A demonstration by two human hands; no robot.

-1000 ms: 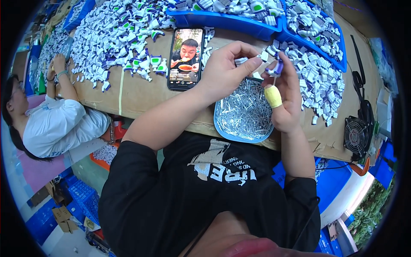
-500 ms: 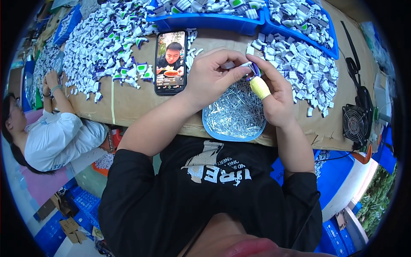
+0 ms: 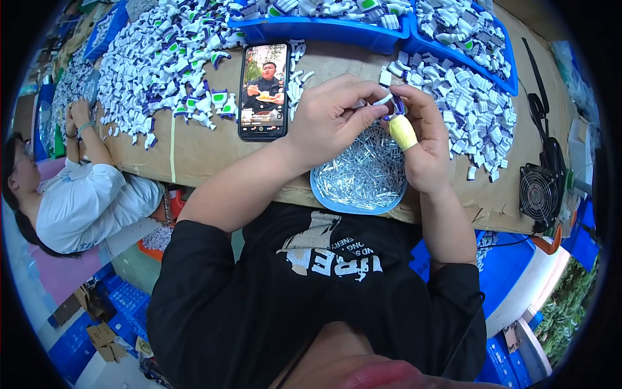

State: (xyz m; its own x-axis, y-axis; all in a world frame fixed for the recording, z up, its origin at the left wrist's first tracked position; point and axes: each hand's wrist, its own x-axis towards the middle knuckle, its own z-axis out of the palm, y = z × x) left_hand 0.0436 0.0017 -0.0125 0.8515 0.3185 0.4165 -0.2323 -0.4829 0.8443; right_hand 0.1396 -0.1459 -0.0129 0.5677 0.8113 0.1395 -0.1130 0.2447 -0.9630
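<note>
Both my hands meet above a light-blue tub [image 3: 358,209] filled with small shiny metal pins [image 3: 357,175]. My left hand [image 3: 324,120] pinches a small white plastic piece [image 3: 383,100] between thumb and fingertips. A purple-and-white plastic part [image 3: 399,106] sits in the fingers of my right hand [image 3: 426,152], whose thumb wears a yellow cover [image 3: 403,133]. The two pieces touch or nearly touch; the fingers hide much of them, so how they join cannot be seen.
White-and-purple plastic parts [image 3: 476,107] lie heaped on the right, with another heap [image 3: 162,61] at left. Blue bins [image 3: 324,27] of parts stand behind. A phone [image 3: 264,91] plays video beside my left hand. A black fan [image 3: 539,191] is far right; a co-worker [image 3: 84,201] sits left.
The white piece and the purple part have shifted slightly in my fingers, and both hands stay together over the tub. The whole view has moved a little. The phone's picture differs.
</note>
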